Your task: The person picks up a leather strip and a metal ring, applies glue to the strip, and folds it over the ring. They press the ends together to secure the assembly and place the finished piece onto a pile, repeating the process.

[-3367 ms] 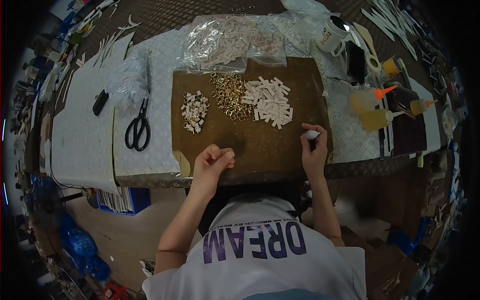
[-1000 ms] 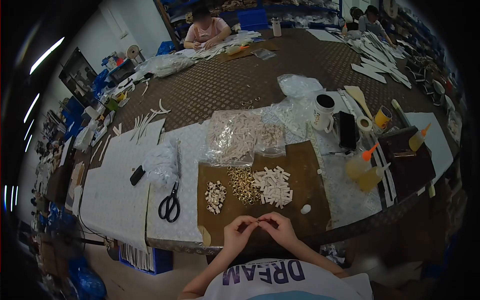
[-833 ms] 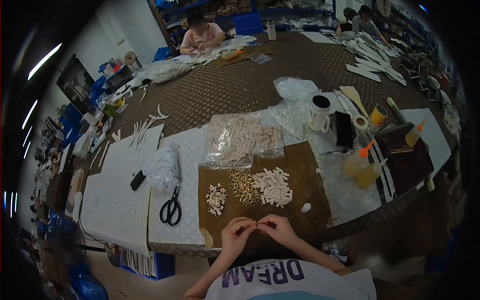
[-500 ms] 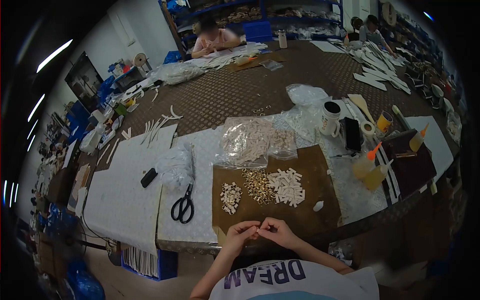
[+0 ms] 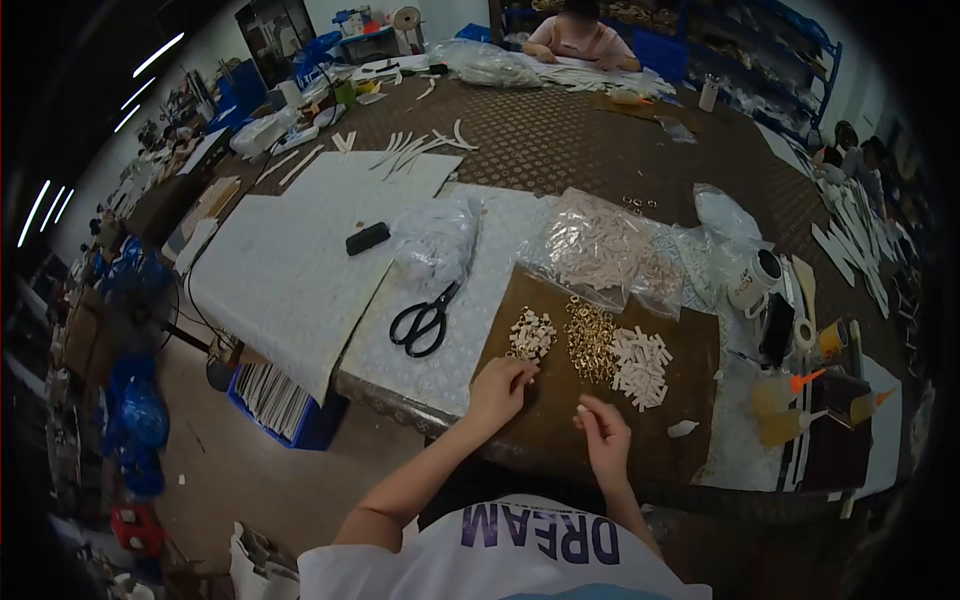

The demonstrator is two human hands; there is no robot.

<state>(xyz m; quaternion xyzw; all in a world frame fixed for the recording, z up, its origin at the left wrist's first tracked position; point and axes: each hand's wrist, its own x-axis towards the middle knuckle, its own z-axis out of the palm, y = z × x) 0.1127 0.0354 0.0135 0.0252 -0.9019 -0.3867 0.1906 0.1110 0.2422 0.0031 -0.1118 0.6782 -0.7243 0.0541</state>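
My left hand (image 5: pixel 503 390) reaches to the front edge of a small pile of pale pieces with gold bits (image 5: pixel 531 334). Its thumb and fingertips are pressed together, and what lies between them is too small to make out. Apart from it, my right hand (image 5: pixel 604 435) hovers over the brown mat (image 5: pixel 560 425), fingers bent, thumb and forefinger near each other with a tiny pale spot at the tips. Gold metal rings (image 5: pixel 590 340) form the middle heap. Beside them lies a heap of short white strips (image 5: pixel 640 368).
Black-handled scissors (image 5: pixel 420 325) and a black box-like object (image 5: pixel 368 238) lie left. Behind the mat rests a clear bag of pale strips (image 5: pixel 595 240). A mug (image 5: pixel 752 282), phone (image 5: pixel 776 328) and glue bottles (image 5: pixel 785 425) stand right. Across the table sits another person (image 5: pixel 580 40).
My hands were together at the mat's front edge and are now apart. The left has gone forward to the pale-and-gold pile; the right has moved away to the right. The view has turned left.
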